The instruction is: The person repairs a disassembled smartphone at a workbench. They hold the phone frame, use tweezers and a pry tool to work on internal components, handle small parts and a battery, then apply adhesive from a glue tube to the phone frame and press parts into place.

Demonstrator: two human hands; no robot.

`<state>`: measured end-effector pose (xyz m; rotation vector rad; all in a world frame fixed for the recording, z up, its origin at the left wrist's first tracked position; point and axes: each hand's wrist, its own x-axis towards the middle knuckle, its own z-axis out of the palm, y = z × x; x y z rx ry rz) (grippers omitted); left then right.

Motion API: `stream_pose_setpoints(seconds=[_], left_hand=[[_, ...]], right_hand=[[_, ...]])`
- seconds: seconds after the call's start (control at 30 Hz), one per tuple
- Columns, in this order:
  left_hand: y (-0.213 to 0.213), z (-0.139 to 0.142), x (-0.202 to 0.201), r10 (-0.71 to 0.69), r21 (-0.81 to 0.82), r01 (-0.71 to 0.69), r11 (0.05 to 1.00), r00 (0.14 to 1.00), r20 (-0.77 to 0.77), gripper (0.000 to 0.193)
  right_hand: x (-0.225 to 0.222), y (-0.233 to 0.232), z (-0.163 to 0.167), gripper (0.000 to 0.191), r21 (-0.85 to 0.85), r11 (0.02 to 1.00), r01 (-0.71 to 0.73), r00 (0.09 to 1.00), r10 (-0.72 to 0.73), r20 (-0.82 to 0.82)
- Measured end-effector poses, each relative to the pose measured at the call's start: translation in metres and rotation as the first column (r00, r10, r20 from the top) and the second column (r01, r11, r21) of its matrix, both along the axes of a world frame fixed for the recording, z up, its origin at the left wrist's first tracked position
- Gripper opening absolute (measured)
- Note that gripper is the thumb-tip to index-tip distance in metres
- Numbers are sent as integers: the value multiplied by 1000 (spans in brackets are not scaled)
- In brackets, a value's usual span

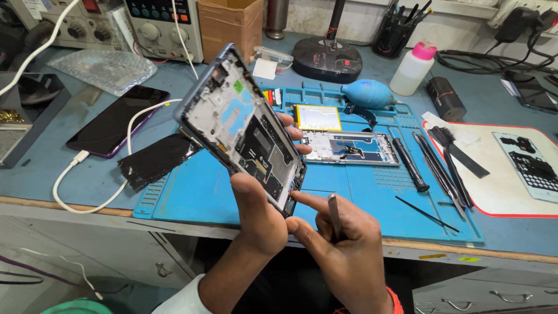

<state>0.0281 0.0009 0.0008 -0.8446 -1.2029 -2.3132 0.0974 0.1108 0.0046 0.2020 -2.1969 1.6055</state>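
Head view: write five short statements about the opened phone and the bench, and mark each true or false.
1. The left hand holds the opened phone tilted above the blue mat. True.
2. The right hand is empty. False: it holds a thin metal tool.
3. A blue air blower lies on the mat. True.
4. The dark phone on the left has no cable. False: a white cable is plugged in.
5. The bottle has a green cap. False: it is pink.
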Motion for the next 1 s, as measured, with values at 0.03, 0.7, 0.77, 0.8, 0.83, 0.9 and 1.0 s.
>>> stream_pose_setpoints(seconds=[0.03,0.7,0.77,0.8,0.83,0.9,1.0], left_hand=[[0,-1,0,-11,8,11,1000,1000,-5,107],[1,-8,0,1,19,1,1000,994,-107,107],[1,-8,-1,7,37,-3,999,994,-110,106],[2,-7,-1,7,47,-2,999,994,-112,106],[2,-7,-1,9,45,-4,999,994,-106,106],[0,-5,-1,19,39,-15,999,995,-93,106],[-2,-2,-1,18,32,-16,999,996,-90,105]], right_hand=[[0,0,0,38,8,1000,5,1000,-4,-9],[-6,0,-12,26,-186,982,-21,991,-4,-133],[-6,-1,-15,26,-189,982,-9,990,-17,-137],[-5,0,-17,26,-190,982,0,990,-26,-138],[-5,1,-18,22,-238,971,-21,993,-7,-119],[-6,2,-20,17,-337,939,-65,996,40,-83],[-7,9,-19,14,-431,894,-126,992,125,-29]])
